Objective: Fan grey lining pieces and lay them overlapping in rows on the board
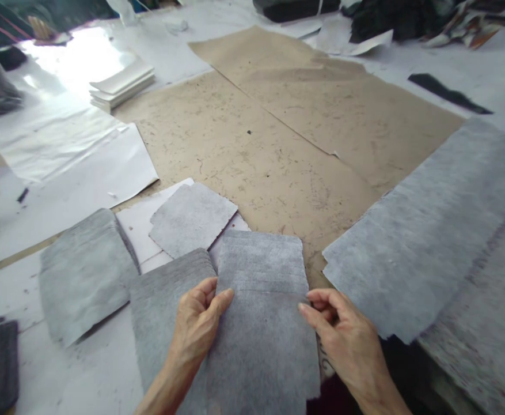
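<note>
A stack of grey felt-like fabric pieces (261, 346) lies in front of me, its layers stepped near the far end. My left hand (198, 323) pinches the top piece at its left edge, thumb on the upper face. At the right edge, my right hand (342, 334) grips the same piece between thumb and fingers. Left of it, partly beneath my left wrist, is another fanned stack of grey pieces (161, 305). Farther left sits a lighter grey stack (86, 276), and a smaller grey stack with cut corners (194, 216) lies beyond.
Brown paper (278, 132) covers the table's middle. A long grey fabric strip (429, 236) lies at the right. White sheets (75, 190) and a pad of white paper (122, 83) are on the left. Dark fabric (399, 20) is heaped far off. Another person's hand (40, 27) shows top left.
</note>
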{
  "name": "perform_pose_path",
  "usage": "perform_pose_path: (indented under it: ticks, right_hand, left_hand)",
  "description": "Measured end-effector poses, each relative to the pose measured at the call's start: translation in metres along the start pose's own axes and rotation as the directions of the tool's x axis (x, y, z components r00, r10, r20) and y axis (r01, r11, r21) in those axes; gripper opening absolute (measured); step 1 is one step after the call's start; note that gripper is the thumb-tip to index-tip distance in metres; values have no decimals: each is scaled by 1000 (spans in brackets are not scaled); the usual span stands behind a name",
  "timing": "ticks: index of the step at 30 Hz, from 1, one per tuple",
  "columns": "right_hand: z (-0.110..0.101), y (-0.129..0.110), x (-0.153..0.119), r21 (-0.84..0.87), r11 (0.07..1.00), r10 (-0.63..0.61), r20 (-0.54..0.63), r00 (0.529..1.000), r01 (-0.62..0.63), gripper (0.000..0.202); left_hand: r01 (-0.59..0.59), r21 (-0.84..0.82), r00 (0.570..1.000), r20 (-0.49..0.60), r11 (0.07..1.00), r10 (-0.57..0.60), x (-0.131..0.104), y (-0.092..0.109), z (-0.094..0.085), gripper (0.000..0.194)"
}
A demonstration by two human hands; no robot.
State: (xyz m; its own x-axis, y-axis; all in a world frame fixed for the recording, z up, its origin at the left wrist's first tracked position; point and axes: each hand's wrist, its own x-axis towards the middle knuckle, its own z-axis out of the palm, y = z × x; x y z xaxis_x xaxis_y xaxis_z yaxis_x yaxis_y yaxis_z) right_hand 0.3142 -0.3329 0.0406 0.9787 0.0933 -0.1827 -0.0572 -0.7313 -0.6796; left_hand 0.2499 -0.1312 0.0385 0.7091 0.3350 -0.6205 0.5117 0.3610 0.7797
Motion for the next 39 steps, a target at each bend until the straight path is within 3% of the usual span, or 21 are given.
perform_pose_path:
  ticks: [4, 14, 22, 28, 31, 33, 39]
  right_hand:
    - [0, 2, 7, -50, 999, 5, 57, 998, -2, 27]
    - [-1, -5, 8, -114, 993, 3, 135, 991, 12, 25]
    - [1, -4, 5, -119, 992, -30, 64, 998, 37, 18]
    - [3, -2, 0, -109, 969, -235, -110, 966, 223, 16]
    - [6, 0, 4, -162, 912, -395, -100, 913, 377, 21]
    - [8, 1, 8, -186, 889, -438, -74, 896, 419, 22]
    - [6, -1, 16, -114, 957, -270, 0, 963, 268, 8]
  left_hand:
    - [-2, -61, 998, 65, 998, 6, 0, 1, 1, 26]
    - [60, -68, 998, 41, 996, -57, -1, 5, 1, 35]
    - [15, 49, 1000, 12, 999, -16, 1, 1, 0, 33]
    - [3, 92, 1000, 7, 996, -4, -1, -1, -2, 40]
    - [22, 59, 1000, 16, 998, -23, -1, -4, -2, 43]
    - [24, 70, 1000, -13, 997, -23, 0, -5, -1, 44]
    - [-10, 149, 998, -60, 989, 19, -2, 0, 2, 40]
